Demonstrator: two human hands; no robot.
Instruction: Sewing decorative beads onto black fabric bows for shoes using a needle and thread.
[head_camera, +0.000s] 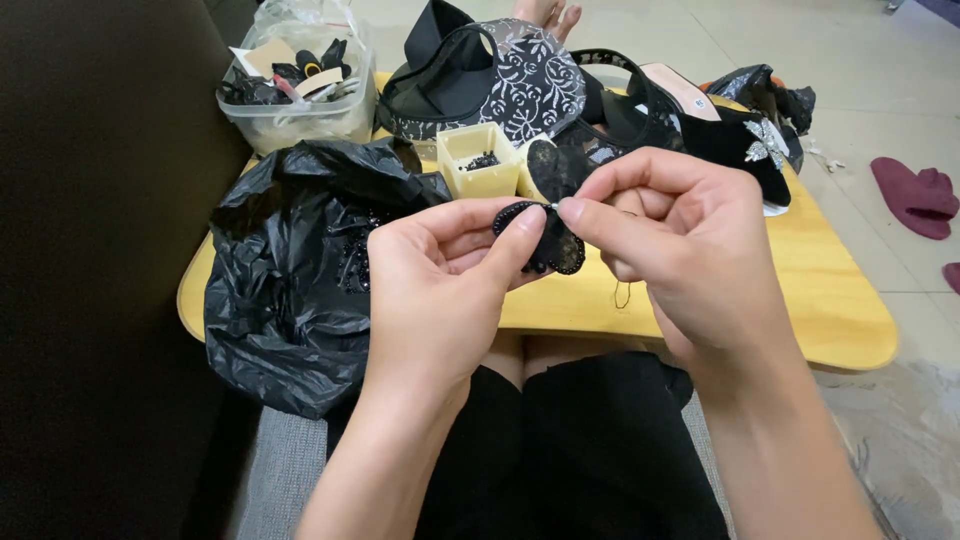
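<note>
My left hand (435, 285) pinches a small black beaded fabric piece (545, 240), shaped like petals, between thumb and forefinger. My right hand (680, 235) meets it from the right, thumb and forefinger pressed together at the piece's top edge, where a thin needle may be held; it is too small to tell. A thin thread loop (622, 294) hangs below the right hand. Both hands hover above a yellow wooden lap table (830, 300) over my lap.
A black plastic bag (290, 270) with beads covers the table's left side. Behind stand a small yellow box of beads (478, 160), a clear tub of trims (295, 85), black lace shoe parts (520, 80) and a black shoe with a silver ornament (745, 140). Maroon slippers (915, 195) lie on the floor.
</note>
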